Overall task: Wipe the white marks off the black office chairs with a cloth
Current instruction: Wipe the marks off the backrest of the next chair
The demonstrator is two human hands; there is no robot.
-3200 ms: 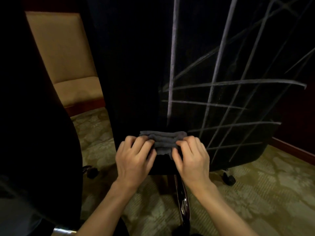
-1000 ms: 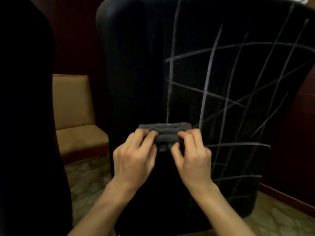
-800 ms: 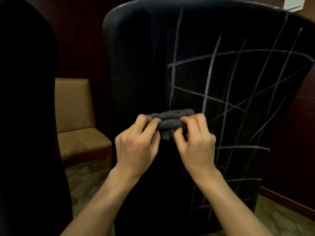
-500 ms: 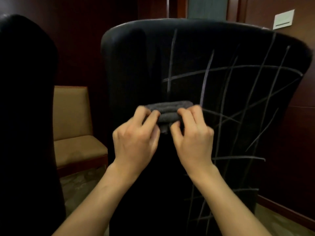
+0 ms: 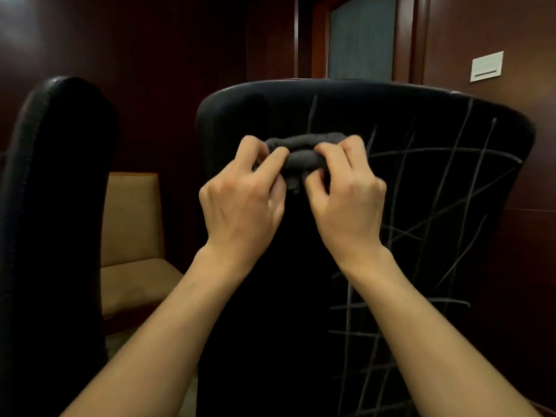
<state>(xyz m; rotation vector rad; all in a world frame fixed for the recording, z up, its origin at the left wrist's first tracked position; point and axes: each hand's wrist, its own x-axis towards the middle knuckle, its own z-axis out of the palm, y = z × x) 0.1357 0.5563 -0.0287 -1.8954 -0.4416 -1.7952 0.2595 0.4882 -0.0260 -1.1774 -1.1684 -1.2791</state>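
Moved up the black office chair back (image 5: 255,121) since earlier: folded grey cloth (image 5: 304,152) now near the top edge, left of the white marks (image 5: 436,182). Left hand (image 5: 243,203) and right hand (image 5: 346,203) both pinching it against the fabric. Left strip looks clean; grid to the right untouched. Wall plate (image 5: 486,66) illegible; no brands.

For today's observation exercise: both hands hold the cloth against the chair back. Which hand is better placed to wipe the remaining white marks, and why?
Probably the right hand: the white marks lie right beside it, while the left hand grips the cloth over unmarked chair back.
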